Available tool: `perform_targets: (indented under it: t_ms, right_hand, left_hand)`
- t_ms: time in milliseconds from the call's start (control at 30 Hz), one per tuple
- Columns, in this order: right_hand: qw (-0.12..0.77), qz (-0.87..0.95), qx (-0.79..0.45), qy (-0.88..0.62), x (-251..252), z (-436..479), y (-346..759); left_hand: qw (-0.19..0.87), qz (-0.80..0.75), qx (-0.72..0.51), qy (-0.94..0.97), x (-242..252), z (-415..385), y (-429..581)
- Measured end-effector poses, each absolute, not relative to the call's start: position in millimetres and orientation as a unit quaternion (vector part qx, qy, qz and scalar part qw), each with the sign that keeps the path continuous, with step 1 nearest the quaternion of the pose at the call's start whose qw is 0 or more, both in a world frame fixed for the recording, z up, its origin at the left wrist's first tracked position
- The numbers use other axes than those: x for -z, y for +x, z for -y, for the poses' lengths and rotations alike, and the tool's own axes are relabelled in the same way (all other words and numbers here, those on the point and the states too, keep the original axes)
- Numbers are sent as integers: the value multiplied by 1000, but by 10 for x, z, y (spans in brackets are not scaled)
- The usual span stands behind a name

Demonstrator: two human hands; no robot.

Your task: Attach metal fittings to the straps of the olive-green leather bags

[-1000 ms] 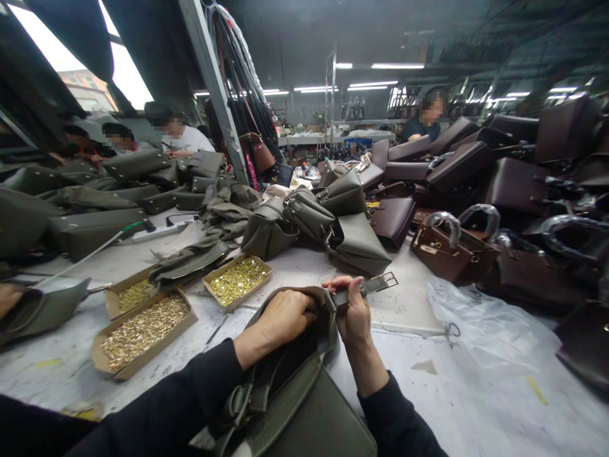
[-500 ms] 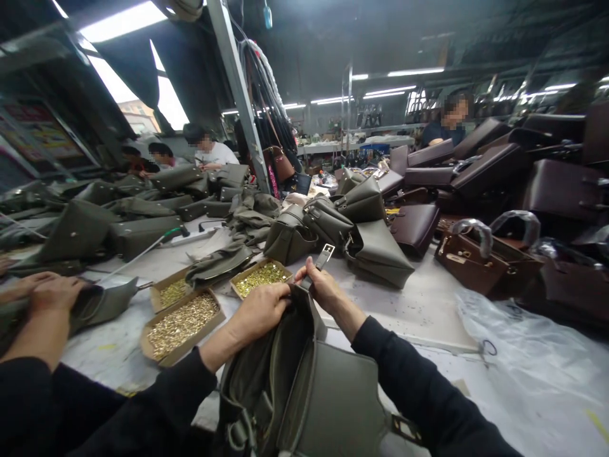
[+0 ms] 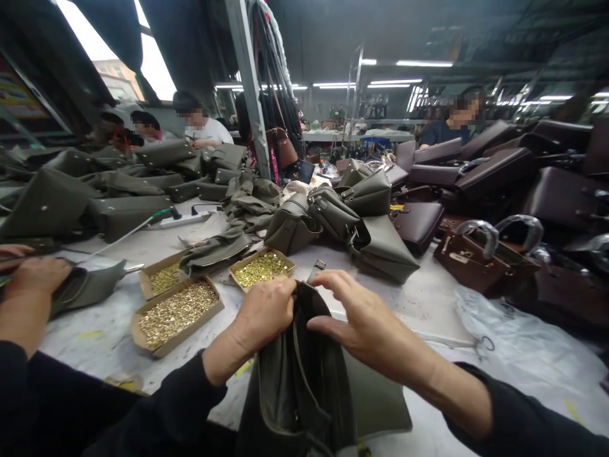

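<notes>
An olive-green leather handbag stands upright in front of me with its mouth facing up. My left hand is closed around the bag's upper left edge. My right hand reaches across the bag's top from the right, thumb on the rim and fingers curled over the far side. A metal strap end pokes out just beyond the bag, between my two hands; I cannot tell whether my right fingers grip it.
Three cardboard trays of small gold hardware lie to the left. A co-worker's hands hold a green piece at far left. Finished olive bags and dark brown bags are piled behind. Clear plastic sheet lies at right.
The bag has been tipped upright with its opening toward me. My right hand came off the strap it pinched aloft and now curls over the bag's rim. My left hand kept its hold.
</notes>
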State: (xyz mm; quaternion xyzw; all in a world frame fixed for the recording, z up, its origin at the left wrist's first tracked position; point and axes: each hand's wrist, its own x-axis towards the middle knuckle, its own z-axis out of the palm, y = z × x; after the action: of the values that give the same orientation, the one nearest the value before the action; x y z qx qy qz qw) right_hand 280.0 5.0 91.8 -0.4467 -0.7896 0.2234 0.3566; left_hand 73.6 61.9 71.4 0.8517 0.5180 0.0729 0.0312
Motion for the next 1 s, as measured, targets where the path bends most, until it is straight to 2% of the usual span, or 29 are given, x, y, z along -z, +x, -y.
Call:
perform_targets:
  t_ms: [100,267,400,500,600,800,1000]
  right_hand:
    - [375,772,-194,-475,-607,-100,2639]
    - [471,715,-252,-451,-118,-392,2615]
    - [517,702,-230,-433,-59,-445,2566]
    - [522,695,-255,-424,-98,-425,2501]
    - [528,659,-305,-440,-95,-443,2448]
    - [567,450,-533,-439,134,-645,2325]
    - [554,384,-607,-421,293,-762,2250]
  left_hand:
    - [64,-479,-124,867,-692,-626,700]
    - [177,-418,-209,866,-595,-693,541]
    - [274,-371,-265,847,-518,-710,455]
    - [298,-363,-268,841,-485,-699,440]
    - [297,-368,-264,841,-453,-687,445]
    - [318,-390,-267,822,-345,-660,478]
    - [378,-437,-297,760,-290,-655,543]
